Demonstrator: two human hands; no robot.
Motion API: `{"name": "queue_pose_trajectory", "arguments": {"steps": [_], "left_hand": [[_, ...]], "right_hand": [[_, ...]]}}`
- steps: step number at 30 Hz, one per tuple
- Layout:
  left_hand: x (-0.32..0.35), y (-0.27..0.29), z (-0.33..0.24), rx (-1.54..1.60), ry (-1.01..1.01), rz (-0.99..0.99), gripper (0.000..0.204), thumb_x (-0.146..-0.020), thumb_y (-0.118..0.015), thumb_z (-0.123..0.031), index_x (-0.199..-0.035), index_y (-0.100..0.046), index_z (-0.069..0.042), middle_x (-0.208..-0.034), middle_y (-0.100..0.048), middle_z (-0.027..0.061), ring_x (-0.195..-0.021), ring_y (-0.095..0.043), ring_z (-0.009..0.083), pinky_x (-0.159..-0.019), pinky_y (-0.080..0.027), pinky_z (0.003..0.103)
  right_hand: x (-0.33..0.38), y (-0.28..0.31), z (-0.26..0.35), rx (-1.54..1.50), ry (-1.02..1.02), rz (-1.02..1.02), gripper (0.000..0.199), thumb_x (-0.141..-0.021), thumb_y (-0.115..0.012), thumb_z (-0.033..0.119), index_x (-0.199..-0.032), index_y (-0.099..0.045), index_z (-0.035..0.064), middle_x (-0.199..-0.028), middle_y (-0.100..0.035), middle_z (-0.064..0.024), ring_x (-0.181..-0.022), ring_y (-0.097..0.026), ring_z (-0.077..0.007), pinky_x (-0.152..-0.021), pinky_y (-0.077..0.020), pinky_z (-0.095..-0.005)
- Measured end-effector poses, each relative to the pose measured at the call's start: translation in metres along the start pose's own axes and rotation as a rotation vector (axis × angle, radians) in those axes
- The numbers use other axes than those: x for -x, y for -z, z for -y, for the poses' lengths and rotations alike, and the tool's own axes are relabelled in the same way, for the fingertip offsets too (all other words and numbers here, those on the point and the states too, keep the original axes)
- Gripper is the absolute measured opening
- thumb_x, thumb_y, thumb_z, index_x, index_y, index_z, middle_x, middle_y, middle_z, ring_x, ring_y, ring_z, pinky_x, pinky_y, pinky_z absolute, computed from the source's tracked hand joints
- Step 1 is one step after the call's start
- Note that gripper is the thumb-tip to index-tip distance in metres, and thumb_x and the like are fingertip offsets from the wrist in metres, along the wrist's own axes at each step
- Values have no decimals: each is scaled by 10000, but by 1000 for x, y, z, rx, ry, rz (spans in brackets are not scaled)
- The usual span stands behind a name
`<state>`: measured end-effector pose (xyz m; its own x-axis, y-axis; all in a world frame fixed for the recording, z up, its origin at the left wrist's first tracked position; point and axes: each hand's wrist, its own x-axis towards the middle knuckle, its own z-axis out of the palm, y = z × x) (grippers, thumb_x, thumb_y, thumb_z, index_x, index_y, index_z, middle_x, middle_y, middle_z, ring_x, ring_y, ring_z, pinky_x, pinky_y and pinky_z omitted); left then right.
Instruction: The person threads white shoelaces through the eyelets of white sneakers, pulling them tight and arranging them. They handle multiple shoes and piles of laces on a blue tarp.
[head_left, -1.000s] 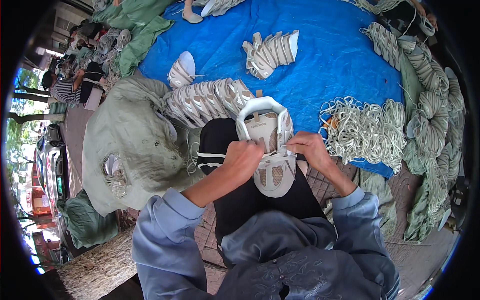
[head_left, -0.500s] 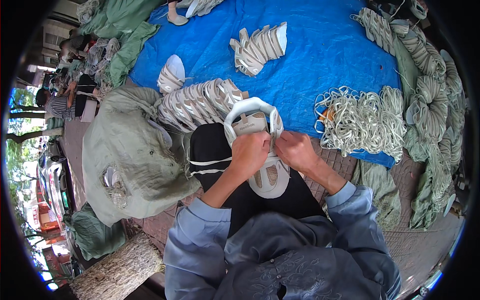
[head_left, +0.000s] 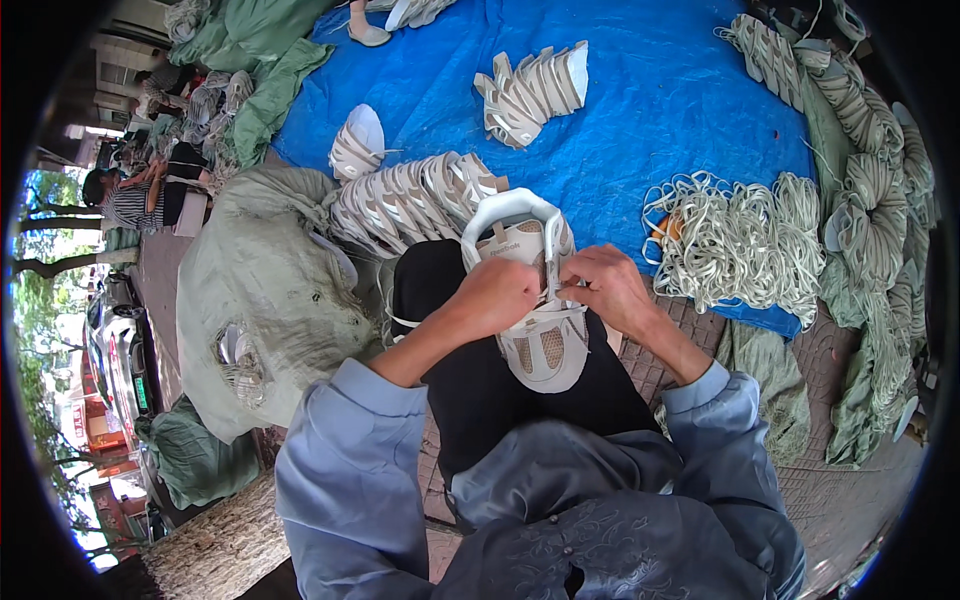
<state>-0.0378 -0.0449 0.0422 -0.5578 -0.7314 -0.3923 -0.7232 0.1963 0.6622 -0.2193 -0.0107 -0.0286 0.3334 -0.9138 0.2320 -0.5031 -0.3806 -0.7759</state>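
Note:
A beige and white shoe upper [head_left: 545, 360] lies over my dark-trousered legs, its toe toward me and its padded collar away from me. My left hand [head_left: 500, 295] rests over its left side, fingers closed; what they pinch is hidden. On the other side of the throat opening, my right hand [head_left: 612, 290] has thumb and forefinger pinched at the eyelet edge, knuckles raised. A short piece of white lace [head_left: 402, 322] shows beside my left knee, and the rest of it is out of sight.
A row of nested shoe uppers [head_left: 415, 205] lies beyond my left knee. Another stack [head_left: 535, 95] sits on the blue tarp [head_left: 660, 110]. A heap of white laces [head_left: 740, 240] is at right. A pale sack [head_left: 270, 300] stands at left. People sit far left.
My hands have drawn slightly apart, and the right fingers have lifted and re-pinched at the eyelet edge. Less lace shows across my left knee. The whole view has shifted a little.

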Motion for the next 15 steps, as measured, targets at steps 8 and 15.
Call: {"name": "queue_pose_trajectory", "arguments": {"steps": [8,15], "left_hand": [[164,140,-19,1520,-815,-560,73,-883,-393,-44,-909,-447,-2,-666,-403,30,-385,-280,52,-367,-227,202],[122,162,-37,1375,-766,-398,142,-914,-336,-66,-1015,-377,25,-763,-398,67,-509,-319,74,-480,-315,215]], "right_hand": [[-11,5,-7,-261,-107,80,116,-637,-688,131,-692,-628,47,-672,-593,-68,-630,-568,-191,-572,-437,-311],[-55,-3,101,-245,177,113,321,-669,-689,112,-963,-595,24,-622,-550,-76,-501,-518,-158,-475,-419,-286]]}}
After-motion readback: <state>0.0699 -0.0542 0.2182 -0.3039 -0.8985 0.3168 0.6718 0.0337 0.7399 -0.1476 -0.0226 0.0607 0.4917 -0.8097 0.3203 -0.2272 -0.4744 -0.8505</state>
